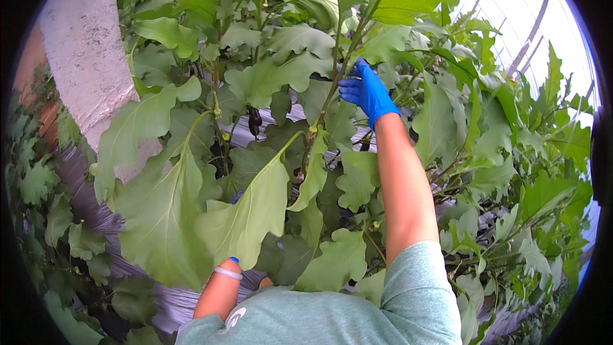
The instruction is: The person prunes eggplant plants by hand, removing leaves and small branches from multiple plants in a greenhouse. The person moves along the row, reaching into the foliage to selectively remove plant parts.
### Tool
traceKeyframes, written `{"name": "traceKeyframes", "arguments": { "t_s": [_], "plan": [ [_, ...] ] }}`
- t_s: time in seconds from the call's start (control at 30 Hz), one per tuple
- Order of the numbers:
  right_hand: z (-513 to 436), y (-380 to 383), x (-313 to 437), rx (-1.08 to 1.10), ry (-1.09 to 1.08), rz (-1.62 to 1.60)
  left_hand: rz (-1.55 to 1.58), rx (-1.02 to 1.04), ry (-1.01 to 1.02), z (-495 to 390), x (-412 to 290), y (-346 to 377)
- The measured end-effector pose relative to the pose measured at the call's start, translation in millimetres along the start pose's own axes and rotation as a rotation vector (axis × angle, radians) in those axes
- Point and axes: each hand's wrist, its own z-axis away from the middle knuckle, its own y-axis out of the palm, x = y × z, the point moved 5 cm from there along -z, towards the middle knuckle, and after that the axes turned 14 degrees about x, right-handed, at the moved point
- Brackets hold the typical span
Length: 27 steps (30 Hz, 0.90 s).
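Observation:
My right hand (pixel 368 92), in a blue glove, reaches up among the leaves of an eggplant plant. Its fingers are curled at an upright eggplant stem (pixel 326 105), with a little blue showing on the stem's far side. Large leaves hide most of my left hand (pixel 236 196); only a bit of blue glove shows between them, and its grip is out of sight. A broad eggplant leaf (pixel 249 213) hangs in front of that hand. Dark purple eggplants (pixel 255 121) hang deeper in the foliage, left of my right hand and below it.
A pale, rough concrete post (pixel 91 52) slants at upper left. Silvery plastic mulch film (pixel 177 304) covers the ground between rows. More eggplant plants (pixel 483 153) crowd the right side, beneath the greenhouse's translucent cover (pixel 517 14) and its curved ribs.

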Motion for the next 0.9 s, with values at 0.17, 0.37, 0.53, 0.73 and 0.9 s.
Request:
{"name": "traceKeyframes", "arguments": {
  "t_s": [0.17,0.37,0.53,0.73,0.9],
  "plan": [
    [-14.0,-7.6,-10.2,0.054,0.017,0.062,0.081,-0.029,0.071,12.1,-13.0,5.1],
    [-4.4,7.2,-37.6,0.263,-0.323,0.15,0.348,0.036,0.251,4.0,-53.4,14.1],
    [31.6,2.1,-129.1,0.1,-0.28,0.282,0.671,0.227,0.239,-1.2,-61.4,31.2],
    [164.7,64.1,-303.1,0.4,-0.083,0.999,1.064,0.395,-0.01,-22.1,-10.6,52.2],
    [247.0,90.0,-372.8,0.681,0.233,1.104,0.955,0.382,-0.354,-21.8,103.0,44.5]
  ]
}}
